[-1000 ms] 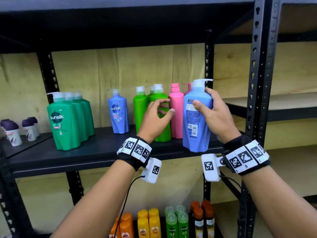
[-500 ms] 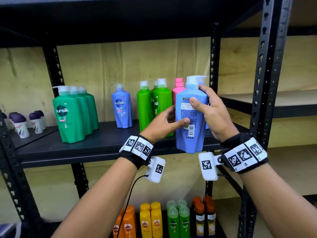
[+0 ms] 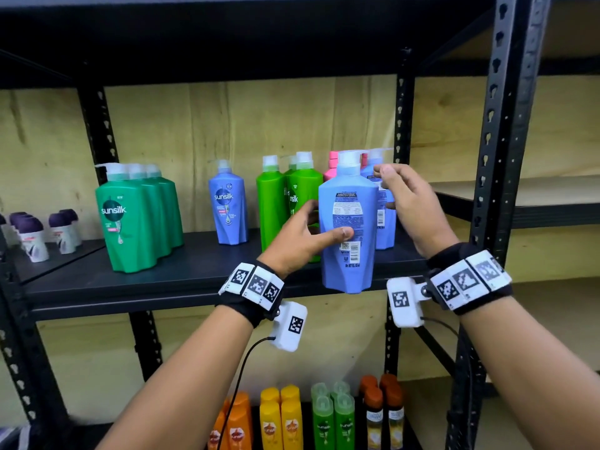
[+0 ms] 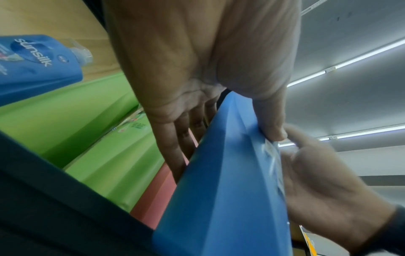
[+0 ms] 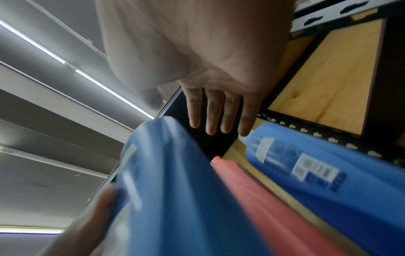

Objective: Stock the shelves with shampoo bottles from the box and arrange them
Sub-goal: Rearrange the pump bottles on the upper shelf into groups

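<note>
Holding the blue bottle [image 3: 349, 222] in front of the shelf [image 3: 181, 280] edge, left hand [image 3: 300, 235] grips it with thumb across the back label and fingers behind. Right hand [image 3: 410, 206] is beside the bottle's shoulder, fingers straight, holding nothing. Behind stand pink bottles [image 3: 332, 165], green bottles [image 3: 292, 203] and another blue one [image 3: 384, 219].

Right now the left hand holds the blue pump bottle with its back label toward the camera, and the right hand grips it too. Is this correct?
Not fully. The left hand does hold the blue pump bottle, back label toward the camera, but the right hand is open with straight fingers and grips nothing, as the right wrist view shows.
</note>
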